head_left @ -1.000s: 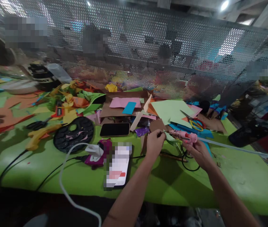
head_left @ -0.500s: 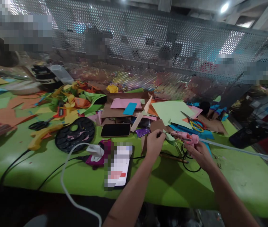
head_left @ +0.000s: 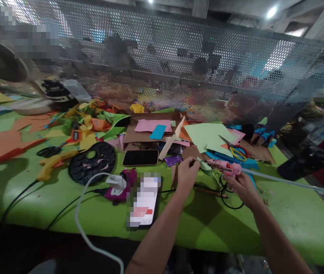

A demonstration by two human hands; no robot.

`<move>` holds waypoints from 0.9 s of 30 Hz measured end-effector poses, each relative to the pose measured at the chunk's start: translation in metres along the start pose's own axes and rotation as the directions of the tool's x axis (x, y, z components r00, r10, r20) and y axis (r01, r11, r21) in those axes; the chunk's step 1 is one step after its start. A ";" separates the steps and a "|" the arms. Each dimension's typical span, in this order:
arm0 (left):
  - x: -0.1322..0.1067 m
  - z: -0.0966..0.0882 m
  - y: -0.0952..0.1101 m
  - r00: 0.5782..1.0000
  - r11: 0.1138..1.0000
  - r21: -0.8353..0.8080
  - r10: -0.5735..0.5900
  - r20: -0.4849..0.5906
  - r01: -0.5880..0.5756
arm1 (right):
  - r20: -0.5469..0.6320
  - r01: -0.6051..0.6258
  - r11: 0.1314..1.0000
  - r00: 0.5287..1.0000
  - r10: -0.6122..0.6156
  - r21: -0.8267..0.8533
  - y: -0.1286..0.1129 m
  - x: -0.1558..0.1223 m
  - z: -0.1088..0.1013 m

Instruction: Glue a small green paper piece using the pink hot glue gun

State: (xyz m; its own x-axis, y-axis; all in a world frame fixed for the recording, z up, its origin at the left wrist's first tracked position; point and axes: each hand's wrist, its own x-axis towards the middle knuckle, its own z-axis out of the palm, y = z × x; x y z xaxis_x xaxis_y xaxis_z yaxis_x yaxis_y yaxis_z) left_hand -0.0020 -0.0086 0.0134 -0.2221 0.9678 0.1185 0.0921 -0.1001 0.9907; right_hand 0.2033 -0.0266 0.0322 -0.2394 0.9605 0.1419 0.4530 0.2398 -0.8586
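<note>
My right hand (head_left: 240, 184) is wrapped around the grip of a pink hot glue gun (head_left: 223, 165). A long clear glue stick (head_left: 284, 179) sticks out from its back, and the nozzle points left. Close to that nozzle, my left hand (head_left: 189, 171) pinches a small pale green paper piece (head_left: 204, 164) between thumb and fingers. Whether the nozzle touches the paper I cannot tell. Beneath the gun, a black cable (head_left: 233, 207) loops on the green table (head_left: 207, 232), near a thin brown stick (head_left: 211, 191).
A lit phone (head_left: 146, 199), a dark phone (head_left: 140, 157) and a black palette (head_left: 91, 163) lie left of my hands. Further left is a yellow glue gun (head_left: 49, 165). Behind lie coloured paper sheets (head_left: 207, 135) and yellow-handled scissors (head_left: 238, 152), before a perforated metal screen (head_left: 162, 57).
Another person's hand at the far left has drawn back from the orange paper. My own hands keep nearly the same place, and the view has shifted slightly.
</note>
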 end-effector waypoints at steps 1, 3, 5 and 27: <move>0.000 0.000 0.000 1.000 1.000 -0.005 0.000 -0.002 0.000 | 0.005 0.000 1.000 1.000 0.000 0.002 0.002 0.000 0.000; 0.000 0.000 0.000 1.000 1.000 -0.007 -0.004 -0.002 0.004 | 0.003 0.003 1.000 1.000 -0.003 0.009 0.004 0.001 0.001; 0.000 0.000 0.000 1.000 1.000 0.000 -0.006 -0.006 0.006 | 0.000 0.006 1.000 1.000 -0.006 0.009 0.004 0.002 0.002; -0.001 -0.002 0.008 0.999 0.999 0.028 -0.029 -0.041 0.030 | 0.003 -0.003 1.000 1.000 0.003 -0.017 -0.007 -0.002 -0.001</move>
State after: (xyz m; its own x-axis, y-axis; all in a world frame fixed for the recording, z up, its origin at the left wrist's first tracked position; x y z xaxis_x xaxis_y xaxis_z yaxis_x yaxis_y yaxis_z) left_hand -0.0034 -0.0104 0.0213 -0.2647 0.9599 0.0923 0.1129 -0.0642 0.9915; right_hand 0.2015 -0.0302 0.0384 -0.2409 0.9607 0.1379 0.4683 0.2395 -0.8505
